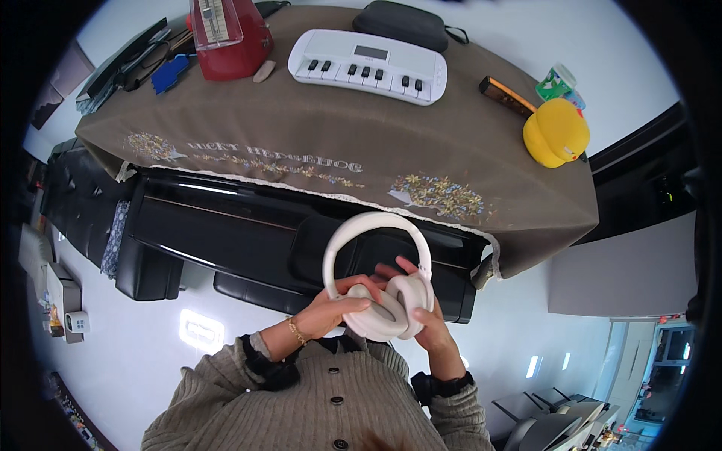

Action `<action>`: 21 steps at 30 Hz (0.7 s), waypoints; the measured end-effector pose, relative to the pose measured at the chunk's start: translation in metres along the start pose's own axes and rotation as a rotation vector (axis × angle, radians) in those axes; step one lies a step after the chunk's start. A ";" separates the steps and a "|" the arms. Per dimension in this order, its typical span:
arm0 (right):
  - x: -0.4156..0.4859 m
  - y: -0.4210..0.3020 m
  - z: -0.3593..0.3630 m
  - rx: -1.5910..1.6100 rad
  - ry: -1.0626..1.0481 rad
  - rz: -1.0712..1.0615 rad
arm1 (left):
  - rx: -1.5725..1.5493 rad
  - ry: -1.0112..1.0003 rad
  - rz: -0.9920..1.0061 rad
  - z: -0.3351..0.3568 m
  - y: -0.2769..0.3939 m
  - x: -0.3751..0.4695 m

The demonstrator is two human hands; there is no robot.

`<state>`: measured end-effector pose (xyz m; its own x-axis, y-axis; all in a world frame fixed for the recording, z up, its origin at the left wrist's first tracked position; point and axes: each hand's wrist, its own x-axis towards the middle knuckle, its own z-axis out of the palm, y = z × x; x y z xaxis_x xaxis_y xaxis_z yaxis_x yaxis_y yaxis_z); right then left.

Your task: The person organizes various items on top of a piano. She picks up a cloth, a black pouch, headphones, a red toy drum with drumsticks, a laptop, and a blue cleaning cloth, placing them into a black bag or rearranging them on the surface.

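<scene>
A pair of white over-ear headphones point(377, 220) is held between both hands, close to the person's chest, with the headband arching away from the body. My left hand point(333, 310) grips the ear cup on the left, its thumb on the cushion. My right hand point(431, 327) holds the ear cup on the right, thumb on the near side and some fingers raised behind it. The two cups touch and are turned at an angle to each other. Part of each hand is hidden behind the cups.
Beyond the hands stands a black piano point(220, 208) under a brown embroidered cloth point(271, 121). On the cloth lie a small white keyboard point(361, 67), a red metronome point(231, 53), a black case point(400, 25), a yellow duck toy point(550, 132) and a cup point(555, 82). A black bench point(254, 290) shows below.
</scene>
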<state>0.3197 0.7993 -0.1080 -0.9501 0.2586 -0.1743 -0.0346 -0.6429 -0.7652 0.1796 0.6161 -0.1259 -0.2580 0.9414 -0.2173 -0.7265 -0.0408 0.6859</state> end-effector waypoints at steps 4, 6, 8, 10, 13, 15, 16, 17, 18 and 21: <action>0.007 0.028 -0.026 -0.010 0.224 0.094 | -0.045 0.229 -0.167 -0.020 -0.020 0.001; 0.009 0.033 -0.030 -0.157 0.351 0.064 | -0.082 0.194 -0.134 -0.028 -0.030 -0.006; 0.012 0.034 -0.031 -0.410 0.449 0.010 | 0.037 0.119 -0.059 -0.035 -0.039 -0.013; 0.013 0.036 -0.031 -0.536 0.389 -0.022 | 0.132 0.238 -0.149 -0.039 -0.046 -0.013; 0.009 0.043 -0.033 -0.541 0.231 -0.033 | 0.129 0.351 -0.186 -0.039 -0.052 -0.007; 0.006 0.050 -0.035 -0.517 0.160 -0.035 | -0.048 0.364 -0.100 -0.037 -0.053 -0.001; 0.004 0.054 -0.036 -0.433 0.155 0.003 | -0.061 0.398 -0.098 -0.038 -0.053 0.001; 0.003 0.057 -0.037 -0.350 0.151 0.039 | -0.119 0.393 -0.027 -0.038 -0.054 0.003; 0.001 0.060 -0.037 -0.265 0.151 0.074 | -0.172 0.416 0.029 -0.039 -0.054 0.007; -0.004 0.064 -0.034 -0.156 0.347 0.375 | -0.286 0.412 0.028 -0.043 -0.059 0.013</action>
<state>0.3319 0.7818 -0.1776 -0.7292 0.2716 -0.6281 0.3593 -0.6292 -0.6892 0.1913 0.6165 -0.1993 -0.4677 0.7306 -0.4975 -0.8464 -0.2081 0.4902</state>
